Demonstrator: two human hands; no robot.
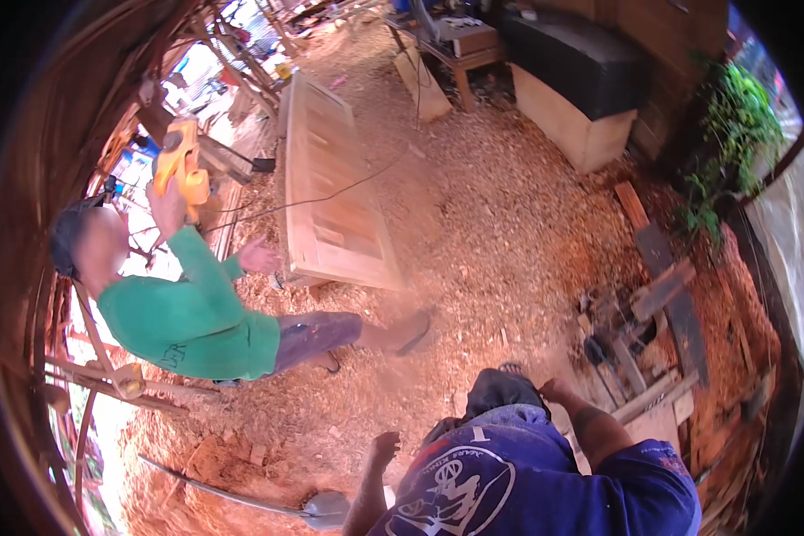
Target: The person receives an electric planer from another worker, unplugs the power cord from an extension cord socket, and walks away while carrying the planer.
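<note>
My left hand (384,449) hangs at my side over the shavings, its fingers curled in, with nothing showing in it. My right hand (556,391) is held in front of my right hip, nearest to a jumble of wood offcuts (616,339); its fingers are too small and dark to read. To my left a co-worker in a green shirt (188,322) raises a yellow power tool (183,165) in one hand. The co-worker's other hand (259,257) is spread beside a pale panelled wooden door (335,192), propped off the ground.
A dark cord (348,188) crosses the door. A shovel (326,509) lies on the ground at lower left. Wood shavings (482,241) cover the floor. A low table (464,62), a black-topped bench (572,98) and a green plant (732,125) stand farther off. Poles (125,384) frame the left side.
</note>
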